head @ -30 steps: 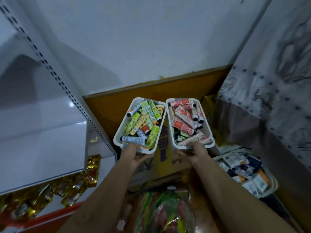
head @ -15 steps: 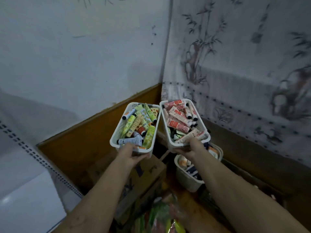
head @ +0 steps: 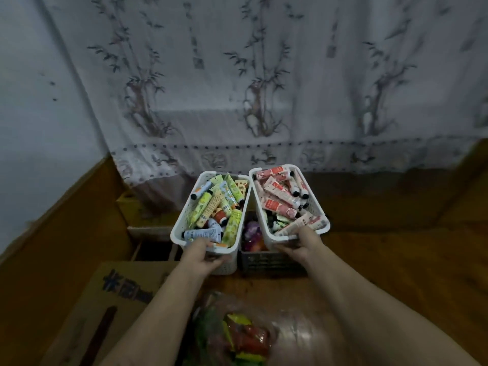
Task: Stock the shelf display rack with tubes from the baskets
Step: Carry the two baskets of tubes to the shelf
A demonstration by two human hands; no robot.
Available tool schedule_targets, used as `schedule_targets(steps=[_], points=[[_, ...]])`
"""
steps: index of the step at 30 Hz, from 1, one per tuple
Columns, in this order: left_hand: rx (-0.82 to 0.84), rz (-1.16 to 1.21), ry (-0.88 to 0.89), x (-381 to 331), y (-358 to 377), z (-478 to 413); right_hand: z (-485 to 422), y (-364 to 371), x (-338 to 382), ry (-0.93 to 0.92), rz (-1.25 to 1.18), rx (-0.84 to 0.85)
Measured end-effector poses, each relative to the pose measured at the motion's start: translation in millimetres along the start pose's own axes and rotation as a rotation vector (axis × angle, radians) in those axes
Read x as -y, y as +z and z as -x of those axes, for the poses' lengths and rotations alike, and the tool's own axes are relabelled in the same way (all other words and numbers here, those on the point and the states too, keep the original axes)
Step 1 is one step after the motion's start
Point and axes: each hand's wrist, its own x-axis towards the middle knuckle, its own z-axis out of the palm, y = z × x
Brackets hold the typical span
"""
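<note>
Head view shows two white baskets held up side by side, clear of the floor, in front of a patterned curtain (head: 264, 88). The left hand (head: 203, 256) grips the near end of the left basket (head: 184, 215), which is piled with green and yellow tubes (head: 211, 207). The right hand (head: 301, 244) grips the near end of the right basket (head: 315, 204), which is full of pink and red tubes (head: 277, 204). Below them sit a dark crate (head: 264, 262) and a cardboard box (head: 105, 299). The display rack is out of sight, so this looks like the carrying step, with no tube shelved yet. Next, the baskets probably need setting down near the rack, level so nothing spills, to free a hand for picking tubes.
</note>
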Motion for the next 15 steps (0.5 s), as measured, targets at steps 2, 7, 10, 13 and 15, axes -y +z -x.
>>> schedule_targets(steps=[2,7,10,13,15], points=[[0.069,-0.034,-0.021,27.1,31.7,10.9,12.5,-52.5,18.7,-0.046,-0.062,-0.075],[0.237,-0.237,-0.08,110.2,111.9,55.2,51.3,-195.9,43.4,-0.145,-0.25,-0.238],[0.327,-0.307,-0.147,172.9,151.1,93.6,80.7,-283.7,43.4,-0.199,-0.382,-0.362],[0.403,-0.404,-0.231,239.2,177.2,132.6,134.0,-362.2,36.2,-0.26,-0.511,-0.456],[0.455,-0.487,-0.274,284.0,188.4,159.8,170.4,-411.1,25.5,-0.308,-0.572,-0.514]])
